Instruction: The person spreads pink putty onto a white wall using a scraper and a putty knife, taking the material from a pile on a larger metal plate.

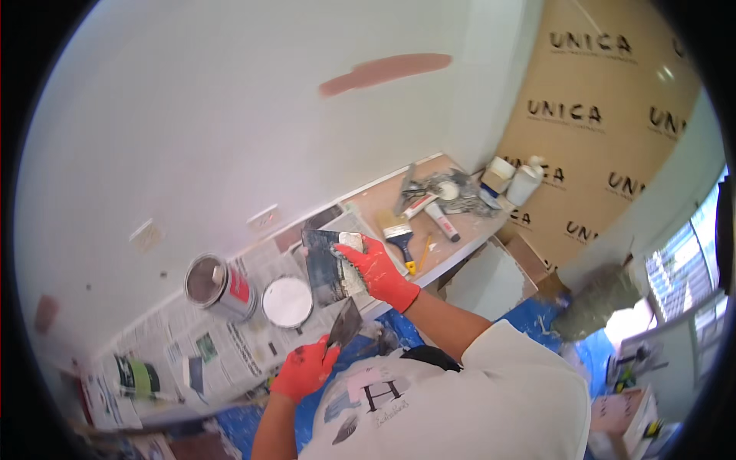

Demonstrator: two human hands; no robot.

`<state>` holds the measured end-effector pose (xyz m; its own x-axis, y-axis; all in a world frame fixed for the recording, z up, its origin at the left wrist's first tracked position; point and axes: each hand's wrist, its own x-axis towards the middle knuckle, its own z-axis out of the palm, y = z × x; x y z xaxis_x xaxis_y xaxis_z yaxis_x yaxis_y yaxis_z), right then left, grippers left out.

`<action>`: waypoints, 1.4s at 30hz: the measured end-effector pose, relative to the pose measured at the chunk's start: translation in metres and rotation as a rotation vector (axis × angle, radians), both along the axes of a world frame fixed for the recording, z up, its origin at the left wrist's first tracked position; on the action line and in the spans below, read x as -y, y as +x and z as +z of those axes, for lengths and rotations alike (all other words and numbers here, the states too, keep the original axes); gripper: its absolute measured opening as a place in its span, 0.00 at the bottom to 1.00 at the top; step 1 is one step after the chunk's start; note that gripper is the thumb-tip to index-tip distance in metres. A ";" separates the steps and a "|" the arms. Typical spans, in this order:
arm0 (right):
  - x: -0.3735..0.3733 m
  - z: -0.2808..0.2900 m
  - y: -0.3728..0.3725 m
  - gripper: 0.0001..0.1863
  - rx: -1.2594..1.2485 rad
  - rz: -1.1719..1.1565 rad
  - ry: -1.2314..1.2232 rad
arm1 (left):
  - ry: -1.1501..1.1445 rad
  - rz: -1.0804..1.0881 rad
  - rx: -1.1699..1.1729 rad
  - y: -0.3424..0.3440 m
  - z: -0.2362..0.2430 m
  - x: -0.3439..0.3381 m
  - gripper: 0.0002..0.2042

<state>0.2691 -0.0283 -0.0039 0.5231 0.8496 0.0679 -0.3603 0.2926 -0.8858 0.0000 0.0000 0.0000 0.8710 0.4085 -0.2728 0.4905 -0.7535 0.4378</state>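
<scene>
My right hand (379, 272), in a red glove, grips a dark, smeared rectangular trowel (324, 268) with a pale, crusted strip along it, held above the newspaper-covered bench. Lower and to the left, my gloved left hand (303, 368) is closed round the handle of a putty knife (345, 322), its blade angled upward. Beside the trowel lie a white, round tub or lid (285, 303) and a metal paint can (222, 287) with a red label. A wide brush (397, 234) with a blue and yellow handle rests right of the trowel.
The long bench (169, 360) runs along a white wall, carrying tubes (443, 222), bottles (525, 184) and a green tin (138, 376). A brown board (583, 138) stands at right, with cartons (525, 261), a bucket-like bin (598, 307) and blue sheeting (521, 322) below.
</scene>
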 end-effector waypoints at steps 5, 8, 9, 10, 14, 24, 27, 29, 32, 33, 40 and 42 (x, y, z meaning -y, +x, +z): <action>0.044 -0.016 0.112 0.14 -0.437 -0.227 0.388 | -0.038 0.260 0.178 0.041 0.059 -0.007 0.24; 0.061 0.003 0.200 0.15 -0.455 -0.109 0.544 | 0.590 0.185 0.527 0.054 0.078 -0.077 0.24; 0.067 0.004 0.226 0.15 -0.456 -0.232 0.447 | 0.764 0.154 0.586 0.061 0.096 -0.099 0.25; 0.076 0.003 0.252 0.13 -0.209 -0.299 0.419 | 0.956 0.098 0.549 0.071 0.122 -0.117 0.20; 0.067 0.069 0.312 0.14 0.173 -0.589 0.248 | 1.414 -0.017 0.639 0.092 0.213 -0.204 0.19; -0.034 0.096 0.536 0.20 0.747 -0.999 -0.267 | 1.920 0.023 0.709 0.232 0.361 -0.384 0.23; -0.060 0.105 0.566 0.21 0.831 -1.014 -0.360 | 1.924 0.176 0.875 0.248 0.346 -0.417 0.26; -0.072 0.103 0.589 0.21 0.850 -1.044 -0.418 | 1.930 0.123 0.893 0.249 0.347 -0.420 0.31; -0.088 0.100 0.608 0.21 0.929 -1.189 -0.493 | 1.891 0.116 0.912 0.254 0.345 -0.418 0.34; -0.094 0.100 0.609 0.20 0.964 -1.258 -0.473 | 1.886 0.118 0.909 0.254 0.344 -0.420 0.34; -0.130 0.078 0.560 0.18 1.060 -1.285 -0.274 | 1.935 0.106 0.884 0.243 0.345 -0.426 0.31; -0.116 0.077 0.567 0.17 0.889 -1.286 -0.235 | 1.934 0.114 0.879 0.244 0.344 -0.425 0.32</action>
<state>0.8361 0.0881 0.0732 0.7392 -0.0767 0.6690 0.6483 -0.1878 -0.7379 0.2445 0.4248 0.3441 0.4619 -0.3498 0.8151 0.7064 -0.4106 -0.5765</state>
